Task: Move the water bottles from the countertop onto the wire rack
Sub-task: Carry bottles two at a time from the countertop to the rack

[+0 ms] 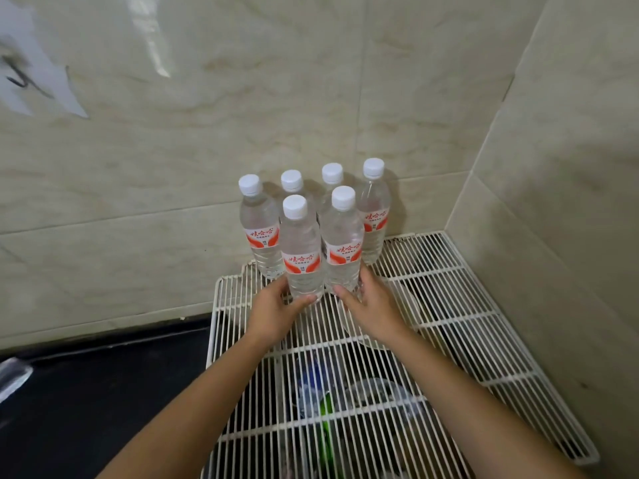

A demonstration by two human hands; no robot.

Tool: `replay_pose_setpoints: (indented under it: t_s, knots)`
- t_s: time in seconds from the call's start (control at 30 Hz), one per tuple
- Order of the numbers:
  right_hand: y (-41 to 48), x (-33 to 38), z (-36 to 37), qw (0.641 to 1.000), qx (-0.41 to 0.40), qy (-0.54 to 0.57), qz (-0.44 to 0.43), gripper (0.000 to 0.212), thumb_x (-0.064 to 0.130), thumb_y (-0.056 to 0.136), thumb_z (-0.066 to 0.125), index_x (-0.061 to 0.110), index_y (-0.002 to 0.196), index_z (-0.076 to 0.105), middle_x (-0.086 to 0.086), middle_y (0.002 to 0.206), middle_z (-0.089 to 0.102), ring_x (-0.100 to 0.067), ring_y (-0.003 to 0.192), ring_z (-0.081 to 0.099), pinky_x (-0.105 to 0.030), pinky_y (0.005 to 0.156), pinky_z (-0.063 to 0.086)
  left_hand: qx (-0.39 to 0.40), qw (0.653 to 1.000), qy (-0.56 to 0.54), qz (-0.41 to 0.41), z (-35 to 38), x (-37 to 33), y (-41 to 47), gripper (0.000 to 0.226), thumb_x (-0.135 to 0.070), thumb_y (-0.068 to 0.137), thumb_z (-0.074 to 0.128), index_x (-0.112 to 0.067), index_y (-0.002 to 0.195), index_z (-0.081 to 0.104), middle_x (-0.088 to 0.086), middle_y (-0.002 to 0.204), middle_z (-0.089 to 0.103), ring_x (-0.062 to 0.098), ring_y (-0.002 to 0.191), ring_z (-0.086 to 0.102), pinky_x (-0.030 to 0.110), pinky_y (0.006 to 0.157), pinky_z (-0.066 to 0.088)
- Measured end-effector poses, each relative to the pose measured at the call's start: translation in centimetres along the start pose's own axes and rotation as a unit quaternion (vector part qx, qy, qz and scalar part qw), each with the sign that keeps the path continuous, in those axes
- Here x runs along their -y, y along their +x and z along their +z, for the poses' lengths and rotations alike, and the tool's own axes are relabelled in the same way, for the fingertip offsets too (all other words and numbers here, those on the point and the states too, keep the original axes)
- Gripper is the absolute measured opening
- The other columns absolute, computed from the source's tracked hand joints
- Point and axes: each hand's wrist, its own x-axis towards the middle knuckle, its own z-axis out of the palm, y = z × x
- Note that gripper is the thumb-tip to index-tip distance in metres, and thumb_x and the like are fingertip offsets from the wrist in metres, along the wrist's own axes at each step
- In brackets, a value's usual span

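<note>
6 clear plastic bottles (300, 257), white-coated wire rack (449, 305), glossy marble-look tile wall (242, 98).

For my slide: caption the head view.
Left hand grips the front-left bottle, right hand the front-right bottle; six stand on the wire rack.

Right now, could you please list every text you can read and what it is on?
"娃哈哈": on the red-and-white labels of the front left bottle, front right bottle, far left bottle and far right bottle.
Small print beneath the brand: too small to read.
Dark marks on the wall, upper left: blurred, unreadable.
</note>
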Motion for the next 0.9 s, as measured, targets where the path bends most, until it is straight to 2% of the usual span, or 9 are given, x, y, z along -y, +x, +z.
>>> replay_pose_setpoints:
  t_s: [0.13,0.27,0.33,0.4,0.47,0.5,0.57,0.67,0.9]
  knots:
    - [0.2,-0.8,0.5,0.999,-0.029,-0.025,0.009,0.069,0.051,0.097,0.061,0.033,0.157,0.033,0.004,0.146,0.059,-0.020,0.131,0.058,-0.045,0.107,0.050,-0.055,0.998,0.007,-0.007,1.3,0.2,0.4,0.035,-0.038,0.084,0.079,-0.034,0.117,0.067,-0.025,0.102,0.069,-0.016,0.091,0.061,0.024,0.086,0.055]
    - [0.3,-0.9,0.7,0.998,-0.041,-0.042,0.005,0.066,0.052,0.098,0.060,0.033,0.156,0.034,0.004,0.148,0.057,-0.021,0.134,0.055,-0.030,0.098,0.040,-0.048,0.998,0.035,-0.011,1.2,0.2,0.6,0.036,-0.045,0.084,0.077,-0.038,0.117,0.065,-0.024,0.103,0.070,-0.022,0.080,0.058,0.012,0.073,0.047]
    - [0.2,-0.8,0.7,0.998,-0.036,-0.044,-0.004,0.070,0.051,0.099,0.060,0.030,0.159,0.029,0.002,0.155,0.050,-0.022,0.140,0.049,-0.032,0.104,0.039,-0.024,0.999,0.038,-0.006,0.7,-0.1,0.5,0.043,-0.042,0.086,0.075,-0.032,0.126,0.063,-0.017,0.117,0.071,-0.012,0.093,0.062,0.019,0.084,0.052]
    - [-0.3,-0.5,1.0,0.997,-0.044,-0.061,-0.007,0.085,0.048,0.098,0.061,0.023,0.163,0.013,-0.004,0.167,0.028,-0.025,0.152,0.031,-0.043,0.120,0.030,-0.013,0.999,0.044,0.007,0.0,-0.7,-0.2,0.047,-0.041,0.091,0.071,-0.028,0.134,0.059,-0.014,0.129,0.066,0.005,0.113,0.063,0.027,0.097,0.053]
    - [-1.6,0.3,1.9,0.986,-0.117,-0.121,-0.022,0.098,0.051,0.096,0.062,0.019,0.163,-0.002,-0.009,0.172,0.003,-0.030,0.158,0.010,-0.047,0.124,0.011,-0.037,0.996,0.081,0.019,-0.9,-1.0,-1.6,0.058,-0.047,0.096,0.061,-0.022,0.147,0.048,-0.006,0.148,0.054,0.017,0.137,0.051,0.037,0.109,0.048]
    - [-2.4,0.9,2.3,0.975,-0.160,-0.146,-0.056,0.099,0.054,0.096,0.061,0.019,0.163,-0.004,-0.012,0.172,-0.002,-0.032,0.158,0.006,-0.046,0.122,0.009,-0.063,0.991,0.113,0.023,-1.7,-1.0,-2.6,0.065,-0.052,0.098,0.054,-0.021,0.154,0.039,0.000,0.157,0.045,0.021,0.145,0.041,0.044,0.116,0.041]
    - [-3.4,2.2,3.2,0.950,-0.202,-0.176,-0.160,0.095,0.058,0.097,0.055,0.019,0.163,-0.001,-0.018,0.170,-0.003,-0.036,0.158,0.004,-0.050,0.123,0.010,-0.136,0.970,0.194,0.046,-3.6,-0.9,-5.2,0.069,-0.060,0.101,0.039,-0.024,0.158,0.029,0.006,0.167,0.026,0.026,0.152,0.028,0.051,0.121,0.031]
    - [-3.2,4.5,5.3,0.924,-0.175,-0.189,-0.282,0.091,0.056,0.098,0.053,0.020,0.164,0.001,-0.023,0.169,-0.003,-0.034,0.159,-0.004,-0.052,0.127,0.006,-0.223,0.922,0.309,0.065,-7.5,-0.4,-9.3,0.067,-0.056,0.102,0.030,-0.020,0.158,0.031,0.018,0.167,0.018,0.040,0.148,0.031,0.058,0.114,0.032]
    - [-4.6,10.9,14.0,0.912,-0.065,-0.138,-0.380,0.080,0.055,0.101,0.048,0.013,0.161,0.017,-0.025,0.169,0.006,-0.041,0.158,0.004,-0.057,0.126,0.009,-0.346,0.854,0.380,-0.077,-15.3,2.9,-20.1,0.069,-0.050,0.100,0.033,-0.009,0.153,0.041,0.026,0.164,0.023,0.043,0.152,0.022,0.060,0.118,0.026]
